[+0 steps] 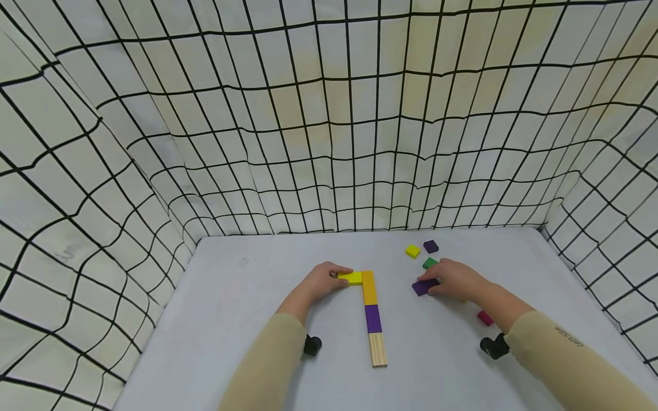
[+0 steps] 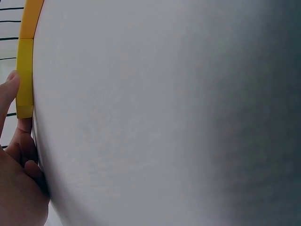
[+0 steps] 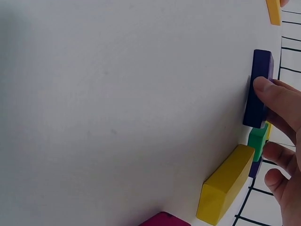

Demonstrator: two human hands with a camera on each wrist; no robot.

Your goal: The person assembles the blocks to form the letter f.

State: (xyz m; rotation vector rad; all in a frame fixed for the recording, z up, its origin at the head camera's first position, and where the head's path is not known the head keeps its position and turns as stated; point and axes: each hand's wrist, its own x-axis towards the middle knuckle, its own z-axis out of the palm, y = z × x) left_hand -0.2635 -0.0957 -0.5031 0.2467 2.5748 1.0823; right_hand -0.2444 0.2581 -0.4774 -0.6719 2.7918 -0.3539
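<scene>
With thumb and fingers my left hand (image 1: pixel 321 282) pinches a yellow block (image 1: pixel 352 278) by its outer end. Its other end meets the top of an orange block (image 1: pixel 369 288), at roughly a right angle. Below the orange one, end to end, follow a purple block (image 1: pixel 373 318) and a plain wooden block (image 1: pixel 377 350). To the right of this row, my right hand (image 1: pixel 452 278) holds a dark purple block (image 3: pixel 257 101) between thumb and fingers. The right wrist view shows the thumb on its long face. Whether that block touches the table is unclear.
Around the right hand lie a small yellow block (image 1: pixel 413 251), a dark purple block (image 1: pixel 430 246), a green block (image 1: pixel 429 263), a larger yellow block (image 3: pixel 225 186) and a magenta block (image 1: pixel 485 318). Black netting (image 1: pixel 324 79) over pale walls borders the white table (image 1: pixel 221 325).
</scene>
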